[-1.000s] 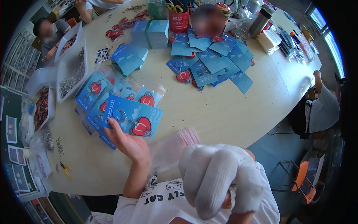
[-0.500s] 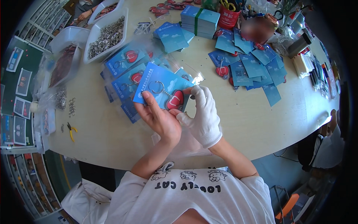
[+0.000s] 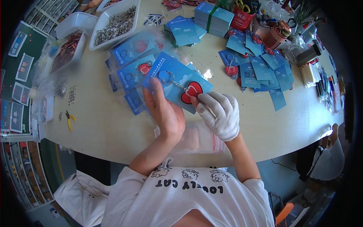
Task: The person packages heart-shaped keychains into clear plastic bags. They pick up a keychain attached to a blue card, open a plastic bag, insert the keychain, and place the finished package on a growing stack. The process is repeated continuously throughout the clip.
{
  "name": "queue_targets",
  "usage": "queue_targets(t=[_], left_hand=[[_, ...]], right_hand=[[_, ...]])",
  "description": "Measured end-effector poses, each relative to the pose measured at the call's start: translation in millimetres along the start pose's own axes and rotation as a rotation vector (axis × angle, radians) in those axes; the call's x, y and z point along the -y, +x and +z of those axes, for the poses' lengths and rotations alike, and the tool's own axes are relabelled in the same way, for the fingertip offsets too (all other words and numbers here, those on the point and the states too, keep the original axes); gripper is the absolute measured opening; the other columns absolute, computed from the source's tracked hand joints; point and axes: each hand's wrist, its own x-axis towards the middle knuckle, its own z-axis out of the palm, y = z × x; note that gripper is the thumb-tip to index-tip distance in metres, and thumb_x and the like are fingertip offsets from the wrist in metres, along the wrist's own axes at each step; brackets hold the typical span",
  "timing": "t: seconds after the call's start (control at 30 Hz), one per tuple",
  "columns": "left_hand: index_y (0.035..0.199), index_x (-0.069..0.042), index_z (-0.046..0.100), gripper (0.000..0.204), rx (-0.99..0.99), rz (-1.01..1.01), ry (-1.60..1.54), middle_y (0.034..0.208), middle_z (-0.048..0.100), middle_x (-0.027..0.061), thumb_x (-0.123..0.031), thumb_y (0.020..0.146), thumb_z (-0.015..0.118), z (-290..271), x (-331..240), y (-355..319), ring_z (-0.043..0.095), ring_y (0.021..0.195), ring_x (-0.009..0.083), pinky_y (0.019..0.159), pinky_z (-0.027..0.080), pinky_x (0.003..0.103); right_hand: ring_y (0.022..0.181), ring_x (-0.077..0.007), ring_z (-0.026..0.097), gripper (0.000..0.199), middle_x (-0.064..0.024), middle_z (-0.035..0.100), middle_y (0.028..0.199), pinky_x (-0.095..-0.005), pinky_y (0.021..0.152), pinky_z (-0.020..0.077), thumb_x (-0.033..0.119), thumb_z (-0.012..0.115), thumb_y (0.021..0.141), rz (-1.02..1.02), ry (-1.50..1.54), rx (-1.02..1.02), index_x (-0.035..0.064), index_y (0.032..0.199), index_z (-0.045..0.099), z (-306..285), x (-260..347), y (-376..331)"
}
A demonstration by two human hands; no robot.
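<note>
A blue card (image 3: pixel 177 70) with a metal ring and a red keychain charm (image 3: pixel 191 92) lying on its face is tilted above the table. My bare left hand (image 3: pixel 165 111) grips the card's left side, thumb on top and fingers behind. In a white glove with bare fingertips, my right hand (image 3: pixel 221 115) pinches the card's lower right edge beside the charm. Bagged cards with keychains (image 3: pixel 130 72) lie spread just beyond my left hand. A clear plastic bag stack (image 3: pixel 200 140) with a pinkish-red edge rests on the table below my hands.
A white bin of metal key rings (image 3: pixel 115 30) and a tub of reddish pieces (image 3: pixel 70 51) stand far left. Yellow-handled pliers (image 3: pixel 70 121) lie at left. A banded card stack (image 3: pixel 213 19) stands at the back, and loose cards with keychains (image 3: pixel 261 70) spread at right.
The card has turned clockwise and its right side has come nearer. My right hand has moved right and toward me, uncovering the red charm and the plastic bags.
</note>
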Motion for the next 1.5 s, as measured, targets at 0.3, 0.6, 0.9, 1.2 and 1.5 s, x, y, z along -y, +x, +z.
queue_targets(t=[0.3,0.6,0.9,1.2,1.5], left_hand=[[0.123,-0.006,0.045,0.038,0.045,0.056,-0.050,0.128,0.048,0.0082,-0.029,0.096,0.056,0,10,-5,0.046,0.117,0.0170,0.100,0.036,0.034],[0.116,-0.002,0.048,0.027,0.153,0.273,0.117,0.121,0.052,0.0093,-0.022,0.098,0.052,-11,28,-14,0.049,0.110,0.0155,0.097,0.038,0.034],[0.117,-0.002,0.048,0.027,0.102,0.250,0.178,0.124,0.050,0.0099,-0.022,0.099,0.051,-10,35,-18,0.048,0.113,0.0159,0.098,0.037,0.033],[0.102,-0.005,0.052,0.040,1.068,0.324,1.178,0.099,0.055,0.0068,-0.020,0.076,0.077,-70,32,-7,0.052,0.095,0.0209,0.086,0.041,0.035],[0.099,-0.005,0.049,0.051,1.038,0.199,1.287,0.091,0.052,0.0069,-0.012,0.064,0.084,-88,38,-12,0.051,0.086,0.0220,0.078,0.044,0.033]], right_hand=[[0.093,-0.0226,0.057,0.053,-0.0087,0.058,0.102,-0.0326,0.079,0.0471,0.018,0.078,0.073,1.043,0.654,-0.184,0.0002,0.114,0.049,16,19,-15],[0.081,-0.0102,0.057,0.032,-0.0039,0.061,0.092,-0.0249,0.079,0.0455,0.022,0.057,0.092,1.254,1.408,0.001,-0.0019,0.113,0.055,2,4,-34],[0.080,-0.0058,0.056,0.031,-0.0043,0.065,0.096,-0.0227,0.072,0.0468,0.012,0.062,0.088,1.440,1.382,0.019,-0.0042,0.114,0.056,6,9,-29],[0.072,-0.0046,0.052,0.019,0.0005,0.061,0.086,-0.0205,0.066,0.0430,0.014,0.060,0.090,1.366,1.053,-0.431,0.0000,0.103,0.061,-2,-43,-68],[0.073,-0.0050,0.049,0.023,0.0009,0.061,0.087,-0.0211,0.066,0.0404,0.023,0.064,0.089,1.404,0.952,-0.323,0.0029,0.101,0.062,-21,-49,-85]])
